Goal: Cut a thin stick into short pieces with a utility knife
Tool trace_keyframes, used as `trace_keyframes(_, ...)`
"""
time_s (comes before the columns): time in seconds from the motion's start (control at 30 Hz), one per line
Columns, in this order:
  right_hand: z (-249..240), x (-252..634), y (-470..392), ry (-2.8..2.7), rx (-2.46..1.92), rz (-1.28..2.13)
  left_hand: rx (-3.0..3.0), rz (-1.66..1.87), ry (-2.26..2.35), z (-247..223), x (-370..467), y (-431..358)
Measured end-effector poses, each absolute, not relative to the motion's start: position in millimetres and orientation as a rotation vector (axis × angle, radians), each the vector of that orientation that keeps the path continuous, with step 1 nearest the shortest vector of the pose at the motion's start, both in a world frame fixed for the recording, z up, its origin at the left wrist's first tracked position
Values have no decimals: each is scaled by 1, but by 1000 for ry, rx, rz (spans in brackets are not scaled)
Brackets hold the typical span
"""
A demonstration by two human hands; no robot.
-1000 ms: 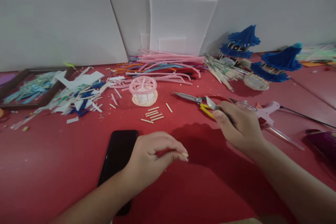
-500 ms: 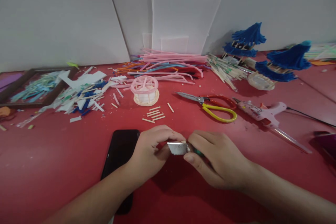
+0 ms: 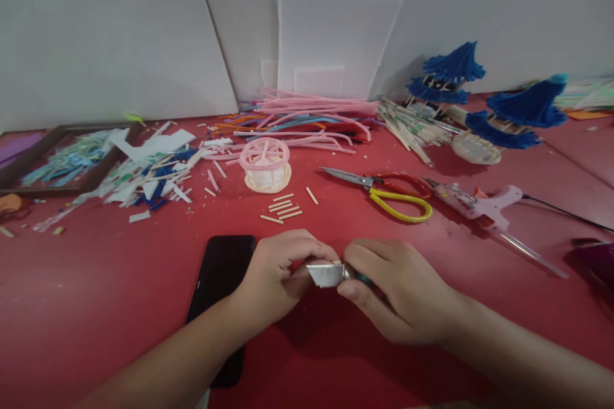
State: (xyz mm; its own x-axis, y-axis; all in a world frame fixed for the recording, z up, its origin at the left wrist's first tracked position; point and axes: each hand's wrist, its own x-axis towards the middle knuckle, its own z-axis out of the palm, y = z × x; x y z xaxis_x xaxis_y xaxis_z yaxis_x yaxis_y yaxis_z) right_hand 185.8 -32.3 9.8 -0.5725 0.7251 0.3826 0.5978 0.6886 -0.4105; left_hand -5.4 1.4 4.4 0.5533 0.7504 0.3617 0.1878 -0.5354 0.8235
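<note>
In my right hand (image 3: 393,287) is a craft knife (image 3: 327,275) with a short, wide blade and a green handle, mostly covered by my fingers. The blade points left, toward my left hand (image 3: 283,275). My left fingers are closed on a small pale wooden stick (image 3: 336,262), of which only a tip shows behind the blade. Beyond my hands, several short cut sticks (image 3: 286,208) lie on the red table. Behind them stands a small round model (image 3: 266,169) with a pink ring on top and a pale base. A black phone (image 3: 223,281) lies beside my left wrist.
Scissors (image 3: 377,188) with red and yellow handles and a pink glue gun (image 3: 489,208) lie to the right. Pink strips (image 3: 311,105) are piled at the back. Scraps (image 3: 158,166) lie left, near a brown frame (image 3: 43,192). Blue-roofed models (image 3: 525,105) stand back right.
The knife blade has shifted and tilted slightly against the stick, its edge a little lower. Both hands stay in nearly the same place.
</note>
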Motion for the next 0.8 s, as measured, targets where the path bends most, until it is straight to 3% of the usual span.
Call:
trace_keyframes(0.33, 11, 213, -14, -2125, -1180, 217, 1989, 997, 681, 9, -3, -8)
trace_keyframes(0.8, 9, 190, -30, -2396, -963, 300, 2061, 897, 709, 3, -5, -1)
